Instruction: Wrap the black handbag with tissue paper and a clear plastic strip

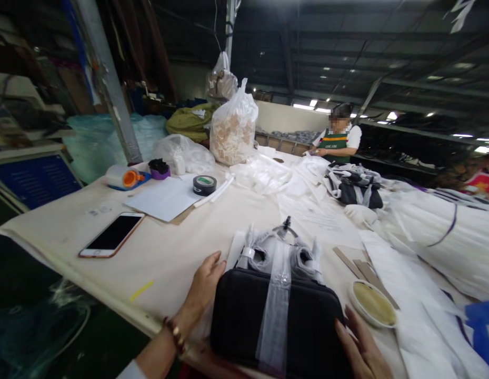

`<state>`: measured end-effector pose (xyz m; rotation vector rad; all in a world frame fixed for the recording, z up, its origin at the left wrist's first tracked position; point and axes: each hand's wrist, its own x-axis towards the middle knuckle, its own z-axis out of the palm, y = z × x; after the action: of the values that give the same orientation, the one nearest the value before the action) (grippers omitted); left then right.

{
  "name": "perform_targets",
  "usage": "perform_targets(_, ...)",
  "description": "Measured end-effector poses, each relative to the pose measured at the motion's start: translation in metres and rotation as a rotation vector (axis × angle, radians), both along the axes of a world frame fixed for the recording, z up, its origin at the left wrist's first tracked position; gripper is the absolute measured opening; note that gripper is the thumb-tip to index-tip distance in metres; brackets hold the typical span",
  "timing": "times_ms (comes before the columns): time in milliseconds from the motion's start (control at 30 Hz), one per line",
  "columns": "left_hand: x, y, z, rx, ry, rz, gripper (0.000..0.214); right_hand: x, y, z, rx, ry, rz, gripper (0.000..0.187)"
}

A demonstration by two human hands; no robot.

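A black bag (311, 321) with rounded corners stands at the near edge of the table, close to me. A strip of clear plastic wrap (276, 316) runs down over its front. On top are rolled straps (263, 257) bound in clear wrap. My left hand (205, 279) is at the bag's upper left side, its fingers curving toward the back edge. Against the right side presses my right hand (362, 345), thumb toward the front face. Between them the two hands hold the bag. The fingertips behind it are partly hidden.
Left on the table (181, 247) lie a phone (112, 235), white sheets (165, 197) and black tape (205, 185). At right are a round tub (372, 302), cardboard strips (357, 266) and white wrapped bundles (437, 237). A co-worker (339, 139) stands across the table.
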<state>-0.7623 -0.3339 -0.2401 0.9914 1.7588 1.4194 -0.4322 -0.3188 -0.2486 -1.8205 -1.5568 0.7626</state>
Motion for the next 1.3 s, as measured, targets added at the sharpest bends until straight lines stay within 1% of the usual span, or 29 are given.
perform_targets(33, -0.003, 0.011, 0.000, -0.016, -0.035, -0.036, 0.051, -0.006, 0.004, 0.000, -0.054, 0.059, -0.010, 0.067)
perform_targets(100, -0.005, 0.029, -0.001, -0.013, -0.067, -0.105, 0.055, -0.020, 0.008, 0.000, -0.039, 0.144, 0.007, 0.065)
perform_targets(200, 0.002, 0.040, -0.003, -0.013, -0.109, -0.181, 0.065, -0.033, 0.008, 0.002, -0.030, 0.188, 0.006, 0.064)
perform_targets(333, 0.007, 0.038, -0.003, 0.008, -0.126, -0.257, 0.067, -0.034, 0.004, 0.005, -0.016, 0.220, 0.014, 0.058)
perform_targets(400, 0.006, 0.038, 0.000, 0.015, -0.111, -0.264, 0.067, -0.032, 0.004, 0.007, -0.027, 0.232, 0.043, 0.056)
perform_targets(533, 0.002, 0.033, 0.009, 0.022, -0.005, -0.260, 0.060, -0.029, 0.007, 0.013, -0.074, 0.261, 0.075, 0.056)
perform_targets(600, 0.000, 0.026, 0.013, 0.035, 0.070, -0.269, 0.058, -0.027, 0.009, 0.015, -0.068, 0.253, 0.051, 0.058)
perform_targets(667, -0.001, 0.020, 0.016, 0.049, 0.155, -0.255, 0.061, -0.028, 0.009, 0.016, 0.008, 0.170, -0.045, 0.059)
perform_targets(733, -0.002, 0.018, 0.020, 0.055, 0.237, -0.240, 0.064, -0.032, 0.010, 0.017, 0.137, 0.049, -0.138, 0.061)
perform_targets(800, -0.001, 0.025, 0.024, 0.042, 0.291, -0.270, 0.059, -0.039, 0.013, 0.019, 0.273, -0.062, -0.148, 0.065)
perform_targets(867, 0.000, 0.039, 0.029, 0.001, 0.310, -0.331, 0.047, -0.048, 0.020, 0.021, 0.384, -0.173, -0.096, 0.068)
perform_targets(933, 0.001, 0.056, 0.032, -0.053, 0.311, -0.379, 0.042, -0.056, 0.026, 0.023, 0.453, -0.280, -0.061, 0.066)
perform_targets(1000, 0.000, 0.071, 0.033, -0.096, 0.310, -0.383, 0.045, -0.063, 0.031, 0.022, 0.465, -0.343, -0.065, 0.062)
perform_targets(1067, -0.001, 0.085, 0.031, -0.105, 0.304, -0.348, 0.048, -0.067, 0.034, 0.019, 0.484, -0.384, -0.086, 0.059)
perform_targets(1167, -0.002, 0.101, 0.031, -0.046, 0.278, -0.300, 0.045, -0.067, 0.034, 0.009, 0.571, -0.422, -0.069, 0.050)
perform_targets(1233, -0.002, 0.113, 0.034, 0.011, 0.242, -0.319, 0.039, -0.065, 0.035, 0.003, 0.614, -0.424, -0.057, 0.043)
perform_targets(1300, 0.000, 0.126, 0.038, 0.052, 0.199, -0.365, 0.036, -0.064, 0.035, -0.002, 0.654, -0.422, -0.060, 0.040)
